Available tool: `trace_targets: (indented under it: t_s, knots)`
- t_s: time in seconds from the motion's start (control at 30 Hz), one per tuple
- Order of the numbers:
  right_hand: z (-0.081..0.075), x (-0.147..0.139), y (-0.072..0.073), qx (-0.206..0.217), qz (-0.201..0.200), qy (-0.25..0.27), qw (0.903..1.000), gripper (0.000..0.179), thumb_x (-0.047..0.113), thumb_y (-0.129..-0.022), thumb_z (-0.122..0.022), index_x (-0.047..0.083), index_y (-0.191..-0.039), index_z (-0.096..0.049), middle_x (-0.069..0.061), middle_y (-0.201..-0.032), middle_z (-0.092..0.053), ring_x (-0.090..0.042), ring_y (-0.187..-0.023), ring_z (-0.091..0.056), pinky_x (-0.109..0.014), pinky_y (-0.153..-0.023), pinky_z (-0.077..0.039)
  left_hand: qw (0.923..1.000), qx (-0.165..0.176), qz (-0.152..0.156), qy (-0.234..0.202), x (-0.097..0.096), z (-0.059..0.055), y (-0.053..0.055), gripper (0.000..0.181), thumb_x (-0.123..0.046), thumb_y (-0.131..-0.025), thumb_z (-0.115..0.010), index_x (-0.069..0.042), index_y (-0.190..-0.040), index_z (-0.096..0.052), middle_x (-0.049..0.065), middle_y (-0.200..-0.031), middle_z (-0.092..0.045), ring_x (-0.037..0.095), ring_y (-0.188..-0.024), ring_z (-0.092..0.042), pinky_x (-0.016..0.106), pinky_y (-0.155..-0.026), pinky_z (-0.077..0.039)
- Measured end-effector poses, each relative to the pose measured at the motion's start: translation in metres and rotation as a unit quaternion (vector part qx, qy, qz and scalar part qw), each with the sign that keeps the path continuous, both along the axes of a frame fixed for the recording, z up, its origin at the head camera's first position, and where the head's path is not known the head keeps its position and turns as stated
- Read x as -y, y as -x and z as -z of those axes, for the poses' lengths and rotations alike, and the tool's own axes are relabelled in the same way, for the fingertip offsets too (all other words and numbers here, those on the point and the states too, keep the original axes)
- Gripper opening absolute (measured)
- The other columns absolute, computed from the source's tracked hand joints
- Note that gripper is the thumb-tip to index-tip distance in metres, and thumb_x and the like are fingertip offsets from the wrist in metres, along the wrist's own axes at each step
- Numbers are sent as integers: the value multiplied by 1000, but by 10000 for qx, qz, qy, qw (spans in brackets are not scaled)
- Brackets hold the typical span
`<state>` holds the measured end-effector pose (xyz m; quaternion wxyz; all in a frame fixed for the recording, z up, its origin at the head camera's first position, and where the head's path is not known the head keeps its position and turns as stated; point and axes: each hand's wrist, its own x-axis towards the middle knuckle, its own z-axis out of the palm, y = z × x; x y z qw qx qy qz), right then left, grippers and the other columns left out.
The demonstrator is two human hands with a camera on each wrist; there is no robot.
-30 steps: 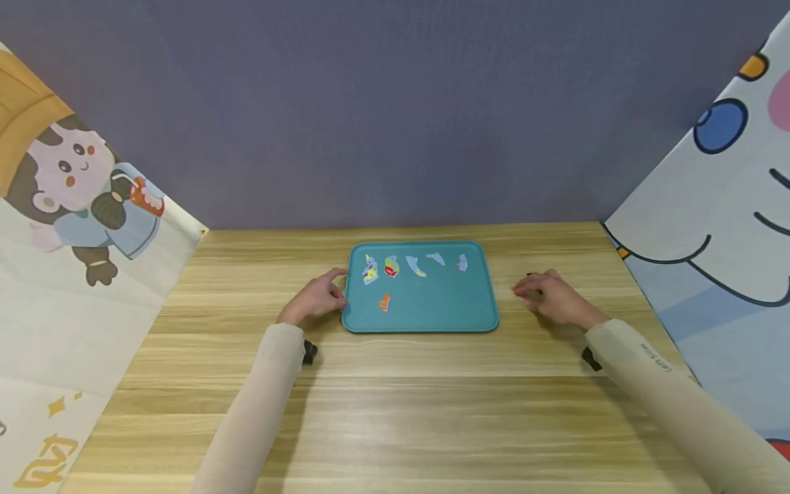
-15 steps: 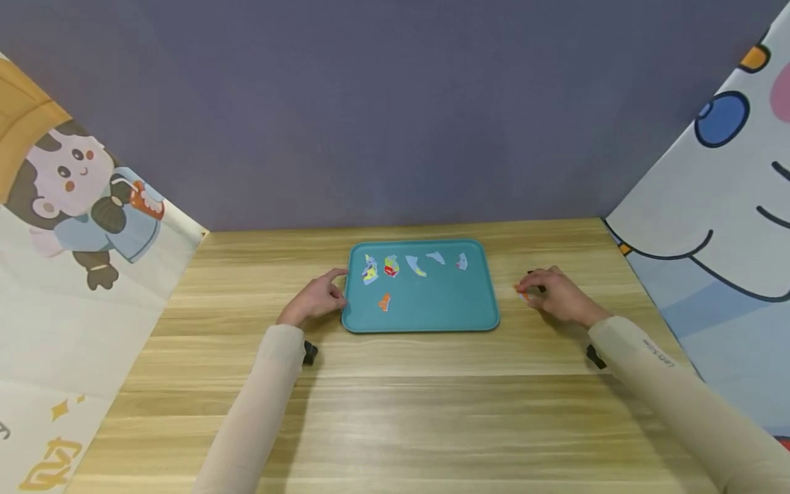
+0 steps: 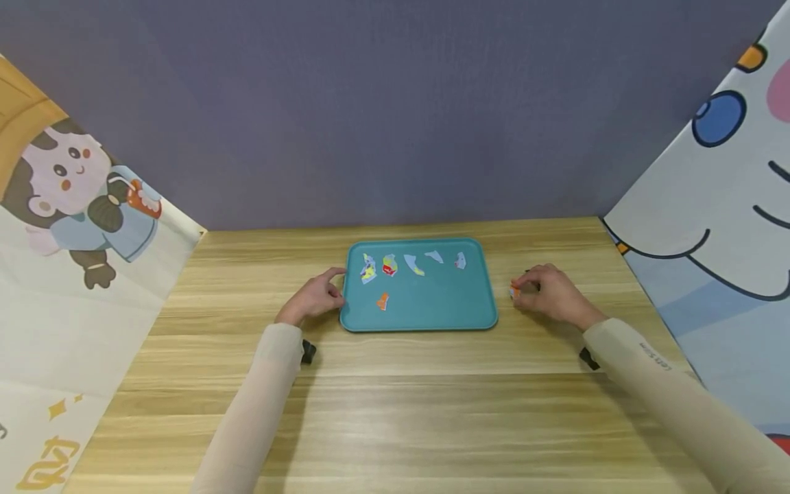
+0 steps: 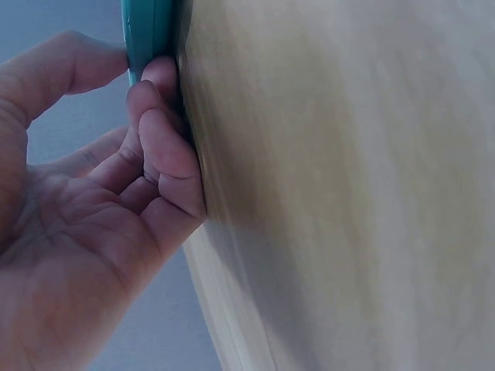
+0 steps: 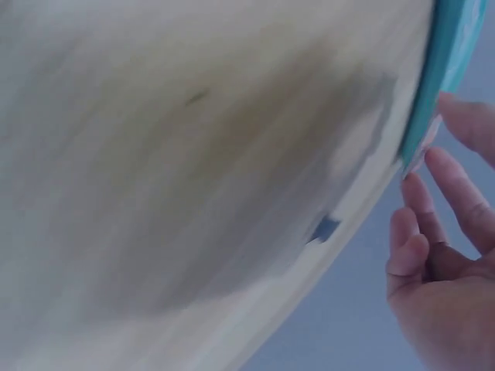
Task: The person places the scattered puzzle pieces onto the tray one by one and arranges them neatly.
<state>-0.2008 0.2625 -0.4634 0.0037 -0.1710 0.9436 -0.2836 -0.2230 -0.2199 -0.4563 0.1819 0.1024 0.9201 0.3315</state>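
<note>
In the head view, a teal tray (image 3: 432, 302) lies on the wooden table. My left hand (image 3: 311, 296) grips its left rim; the left wrist view has the thumb on one side of the rim (image 4: 139, 39) and curled fingers on the other. To the right of the tray, my right hand (image 3: 551, 293) pinches a small orange-and-white paper scrap (image 3: 514, 291) between thumb and fingertips. On the tray, a row of torn scraps runs along the far side, from a yellow-patterned scrap (image 3: 367, 269) to a whitish scrap (image 3: 460, 261). An orange scrap (image 3: 383, 301) lies nearer the front left.
A grey-blue panel (image 3: 395, 123) stands behind the table. Printed cloths flank it, with a cartoon child (image 3: 74, 185) at left and a large white figure (image 3: 691, 206) at right. A small dark patch (image 5: 323, 228) shows on the table in the right wrist view.
My right hand has tilted the orange-and-white scrap and brought it slightly nearer the tray, so more of it shows. The left hand keeps its grip on the rim.
</note>
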Motion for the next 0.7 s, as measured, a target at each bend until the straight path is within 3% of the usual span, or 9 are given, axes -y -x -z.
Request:
trace_targets:
  t_s: [0.2,0.47,0.7]
  knots:
    - [-7,23,0,-351,-315,8,9989,26,16,-71,-83,7,-93,-74,-5,-95,-66,-25,-92,-51,-43,-82,-40,10000,16,9,4,1,1,1,72,-10,-82,-65,-11,-146,-32,5,-86,-65,19,-78,-57,37,-76,-44]
    - [-12,49,0,6,-538,238,9983,29,16,-71,-83,9,-97,-75,-5,-97,-65,-26,-97,-49,-45,-86,-39,10000,46,25,7,1,2,1,72,-10,-83,-65,-11,-146,-31,6,-86,-65,19,-74,-56,35,-71,-44]
    - [-5,81,6,49,-931,2,9956,22,23,-72,-83,13,-91,-75,1,-95,-65,-25,-99,-51,-45,-93,-37,10000,34,-25,-6,1,2,1,72,-10,-83,-66,-12,-146,-32,6,-86,-65,19,-75,-57,35,-72,-44]
